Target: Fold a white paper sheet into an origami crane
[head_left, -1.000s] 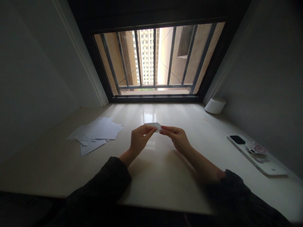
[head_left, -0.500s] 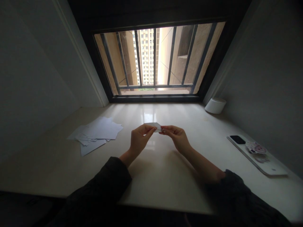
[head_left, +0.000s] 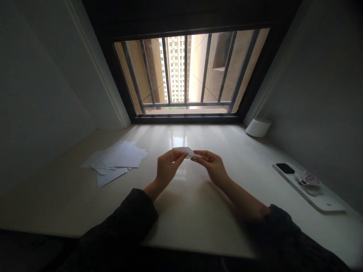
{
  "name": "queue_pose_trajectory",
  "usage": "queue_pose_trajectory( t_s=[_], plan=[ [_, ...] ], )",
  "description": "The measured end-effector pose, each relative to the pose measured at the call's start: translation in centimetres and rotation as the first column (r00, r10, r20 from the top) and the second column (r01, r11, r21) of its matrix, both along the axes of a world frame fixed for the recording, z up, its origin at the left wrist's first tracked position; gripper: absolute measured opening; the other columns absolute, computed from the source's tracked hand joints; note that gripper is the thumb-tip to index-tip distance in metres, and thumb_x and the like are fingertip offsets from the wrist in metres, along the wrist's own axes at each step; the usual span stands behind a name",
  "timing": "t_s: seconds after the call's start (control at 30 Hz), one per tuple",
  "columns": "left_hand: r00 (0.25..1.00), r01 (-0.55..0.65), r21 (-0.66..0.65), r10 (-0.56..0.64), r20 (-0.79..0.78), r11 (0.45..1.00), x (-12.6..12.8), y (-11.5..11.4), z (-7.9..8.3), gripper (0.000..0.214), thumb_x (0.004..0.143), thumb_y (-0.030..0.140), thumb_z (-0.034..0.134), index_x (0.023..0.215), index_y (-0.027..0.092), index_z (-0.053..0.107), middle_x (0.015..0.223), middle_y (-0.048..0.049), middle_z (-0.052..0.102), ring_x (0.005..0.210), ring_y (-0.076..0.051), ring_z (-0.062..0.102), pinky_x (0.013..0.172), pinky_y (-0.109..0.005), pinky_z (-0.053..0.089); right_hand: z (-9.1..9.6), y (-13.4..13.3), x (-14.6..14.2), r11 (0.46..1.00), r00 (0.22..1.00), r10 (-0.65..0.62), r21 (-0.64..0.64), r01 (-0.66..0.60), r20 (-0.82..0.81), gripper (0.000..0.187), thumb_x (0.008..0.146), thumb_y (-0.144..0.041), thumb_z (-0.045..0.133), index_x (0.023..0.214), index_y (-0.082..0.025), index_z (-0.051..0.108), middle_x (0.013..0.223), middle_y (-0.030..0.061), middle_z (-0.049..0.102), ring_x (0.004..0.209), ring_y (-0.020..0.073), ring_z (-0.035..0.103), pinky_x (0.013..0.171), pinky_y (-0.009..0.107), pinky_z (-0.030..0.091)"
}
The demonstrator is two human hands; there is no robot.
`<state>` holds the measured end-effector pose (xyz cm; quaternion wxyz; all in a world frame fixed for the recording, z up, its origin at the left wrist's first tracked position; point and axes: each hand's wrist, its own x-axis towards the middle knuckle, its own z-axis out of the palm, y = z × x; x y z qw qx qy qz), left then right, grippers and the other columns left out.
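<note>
A small folded piece of white paper (head_left: 184, 149) is held up over the white ledge, between my two hands. My left hand (head_left: 169, 163) pinches its near left side between thumb and fingers. From the other side, my right hand (head_left: 212, 163) grips the right end of the paper, thumb below and fingers above. My fingers cover part of the paper, so its full shape cannot be made out.
Several loose white sheets (head_left: 119, 156) lie overlapping on the left of the ledge (head_left: 195, 223). To the right is a white phone (head_left: 309, 187) with a decorated grip on its back. A white cylindrical object (head_left: 258, 127) stands at the back right, near a barred window (head_left: 185, 71).
My right-hand fingers have shifted slightly on the paper, and a little more of its right end shows. My left hand stays nearly still.
</note>
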<state>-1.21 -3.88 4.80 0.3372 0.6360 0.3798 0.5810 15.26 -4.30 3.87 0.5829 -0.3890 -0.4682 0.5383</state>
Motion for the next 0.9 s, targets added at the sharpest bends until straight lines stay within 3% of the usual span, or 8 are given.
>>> queue_pose_trajectory(
  t_s=[0.57, 0.9],
  plan=[
    [0.996, 0.026, -0.055, -0.021, 0.092, 0.998, 0.19, 0.19, -0.05, 0.015, 0.075, 0.028, 0.067, 0.082, 0.016, 0.068, 0.085, -0.0059, 0.071, 0.083, -0.018, 0.066, 0.08, -0.034, 0.053, 0.08, -0.23, -0.11, 0.997, 1.0, -0.012, 0.083, 0.011, 0.014, 0.027, 0.064, -0.035, 0.076, 0.086, -0.021, 0.072, 0.076, 0.0032, 0.074, 0.078, 0.022, 0.07, 0.083, 0.04, 0.052],
    [0.998, -0.055, 0.036, 0.056, -0.01, 0.998, 0.05, -0.11, 0.22, 0.014, 0.075, 0.029, 0.067, 0.08, 0.016, 0.068, 0.08, -0.0043, 0.071, 0.076, -0.017, 0.067, 0.075, -0.032, 0.055, -0.37, 0.05, 0.07, 0.992, 0.998, 0.049, 0.12, -0.043, -0.045, 0.032, 0.066, -0.038, 0.075, 0.092, -0.021, 0.071, 0.086, 0.0046, 0.074, 0.085, 0.0227, 0.069, 0.09, 0.044, 0.049]
  ],
)
